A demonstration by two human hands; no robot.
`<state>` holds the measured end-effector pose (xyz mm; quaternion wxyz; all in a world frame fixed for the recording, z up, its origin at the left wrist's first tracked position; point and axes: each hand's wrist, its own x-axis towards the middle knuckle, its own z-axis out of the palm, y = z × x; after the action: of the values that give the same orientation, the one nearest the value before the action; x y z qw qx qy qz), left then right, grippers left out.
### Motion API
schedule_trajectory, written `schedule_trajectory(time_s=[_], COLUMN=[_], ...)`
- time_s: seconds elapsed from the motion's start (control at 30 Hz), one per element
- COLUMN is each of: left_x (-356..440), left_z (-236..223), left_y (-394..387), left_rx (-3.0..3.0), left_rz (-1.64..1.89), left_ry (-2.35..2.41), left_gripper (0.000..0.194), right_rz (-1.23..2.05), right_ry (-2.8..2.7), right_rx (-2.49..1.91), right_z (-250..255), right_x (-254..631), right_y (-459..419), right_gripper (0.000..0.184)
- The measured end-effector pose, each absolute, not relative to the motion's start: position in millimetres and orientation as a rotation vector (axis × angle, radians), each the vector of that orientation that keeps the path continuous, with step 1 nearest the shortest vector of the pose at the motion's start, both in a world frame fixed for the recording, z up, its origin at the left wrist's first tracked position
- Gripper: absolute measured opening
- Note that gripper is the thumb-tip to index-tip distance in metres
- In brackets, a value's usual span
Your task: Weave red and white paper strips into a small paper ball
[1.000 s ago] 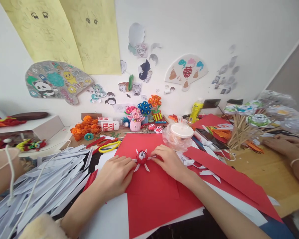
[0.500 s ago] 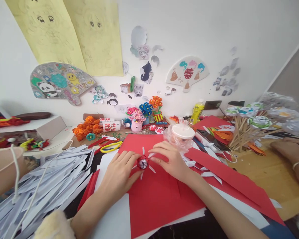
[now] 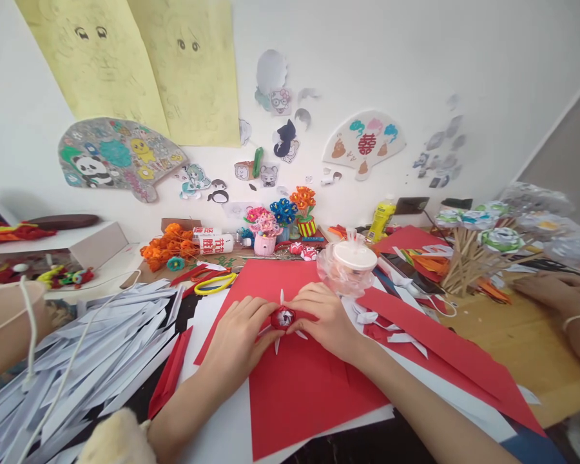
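Between my two hands sits a small red-and-white folded paper flower (image 3: 283, 318), with thin white strips sticking out around it. My left hand (image 3: 244, 325) pinches its left side between thumb and fingers. On the other side, the fingers and thumb of my right hand (image 3: 321, 316) close on its right edge. Beneath both hands lies a large sheet of red paper (image 3: 309, 393), partly over white sheets. My fingers hide part of the flower's rim.
Many folded white paper strips (image 3: 101, 348) are heaped at left, near yellow-handled scissors (image 3: 216, 283). A lidded cup in plastic (image 3: 354, 256) stands behind my right hand. Paper flowers on sticks (image 3: 468, 251) stand at right, beside another person's hand (image 3: 551, 290).
My right hand has moved left from a white strip onto the flower's right edge. The flower has shifted slightly right and turned. My left hand keeps its hold.
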<state>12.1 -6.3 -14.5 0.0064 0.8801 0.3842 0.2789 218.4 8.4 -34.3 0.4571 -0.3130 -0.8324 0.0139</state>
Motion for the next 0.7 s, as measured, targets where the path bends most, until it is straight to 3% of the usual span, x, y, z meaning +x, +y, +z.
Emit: schedule_trajectory(time_s=[0.23,0.43,0.5,0.6,0.7], left_x=[10.5,8.8,11.6,16.7,19.3], left_z=[-12.9,-12.4,-12.9,-12.8,-11.8], left_y=[-5.2,-4.0,-5.0,-7.6,-9.3], left_rx=[2.721,2.599,2.582,2.59,2.603], left_rz=[0.851,0.9,0.871,0.792,0.721], left_ry=[1.189,1.364,1.471,1.563,1.585], left_gripper=[0.023,0.017,0.015,0.015,0.012], right_rz=[0.075,0.15,0.177,0.381,0.579], right_ry=[-2.091,-2.107,-2.052,-2.015,-2.01], right_rx=[-0.784,-0.935,-0.99,-1.038,-1.051], right_z=[-36.5,-33.7,-31.2,-27.3,-25.3], right_x=[217.6,217.7,216.9,214.9,213.0], right_y=[8.9,8.1,6.6,4.1,3.1], right_gripper=[0.02,0.037,0.035,0.03,0.038])
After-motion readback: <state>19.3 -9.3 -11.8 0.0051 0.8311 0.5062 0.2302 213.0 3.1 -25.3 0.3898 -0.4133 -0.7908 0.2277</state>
